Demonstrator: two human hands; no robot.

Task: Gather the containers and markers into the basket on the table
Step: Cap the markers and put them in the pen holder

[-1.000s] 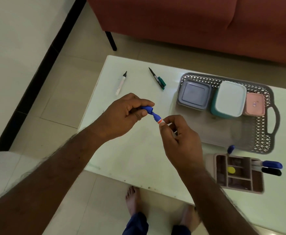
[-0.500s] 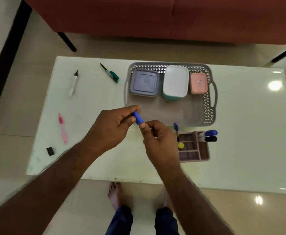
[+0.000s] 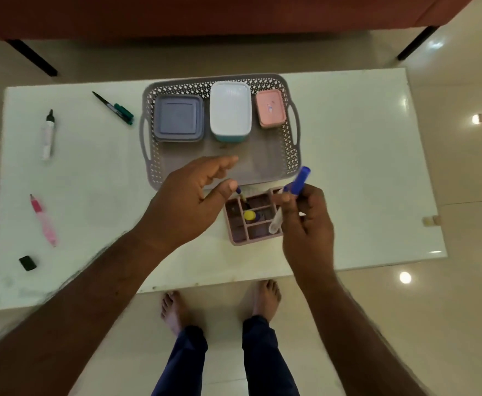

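Note:
My right hand (image 3: 305, 221) grips a blue-capped white marker (image 3: 298, 182) above the pink compartment tray (image 3: 235, 224). My left hand (image 3: 188, 201) hovers with relaxed fingers over the near edge of the grey lattice basket (image 3: 287, 155), holding nothing. Inside the basket sit a grey-lidded container (image 3: 178, 117), a white-lidded teal container (image 3: 229, 110) and a small pink container (image 3: 270, 108). On the table's left lie a green marker (image 3: 114, 108), a white marker with a black tip (image 3: 47, 134) and a pink marker (image 3: 44, 220).
A loose black cap (image 3: 27, 263) lies near the white table's (image 3: 362, 167) front left corner. The pink tray holds a yellow round piece (image 3: 249, 215). A red sofa (image 3: 234, 12) stands behind the table. My bare feet (image 3: 265, 298) stand on the tiled floor below.
The blue cap now sits on the marker, and my left hand has let go and opened. My right hand carried the marker rightward over the pink tray. The view shifted right.

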